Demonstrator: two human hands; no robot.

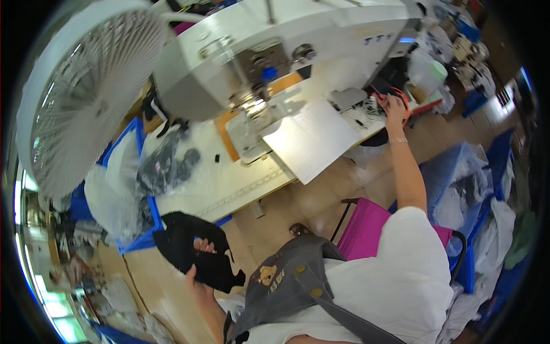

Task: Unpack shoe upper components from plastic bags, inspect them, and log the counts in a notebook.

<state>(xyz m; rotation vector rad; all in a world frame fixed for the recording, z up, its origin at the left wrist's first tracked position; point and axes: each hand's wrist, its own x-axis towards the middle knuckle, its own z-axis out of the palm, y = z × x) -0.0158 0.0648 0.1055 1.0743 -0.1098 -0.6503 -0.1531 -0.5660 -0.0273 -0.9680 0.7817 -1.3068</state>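
Observation:
On the left, a piece of black fabric (pixel 192 243) hangs from my left hand (pixel 200 266), with the fingers closed on it and partly hidden by its folds. The cloth is held off the table, near my apron. My right arm is stretched out to the far right end of the sewing table, where my right hand (pixel 393 110) closes on orange-handled scissors (pixel 405 106); their blades cannot be made out. A white sewing machine (pixel 229 63) stands in front of me with its lamp lit. Beside its needle area lies a lined sheet of paper (pixel 312 140).
A white fan (pixel 94 97) looms at the left. A blue crate (pixel 137 243) with plastic-bagged dark pieces (pixel 166 166) stands against the table (pixel 229 189). A magenta seat (pixel 366 229) is behind my right arm, near blue bins (pixel 444 172) with plastic bags.

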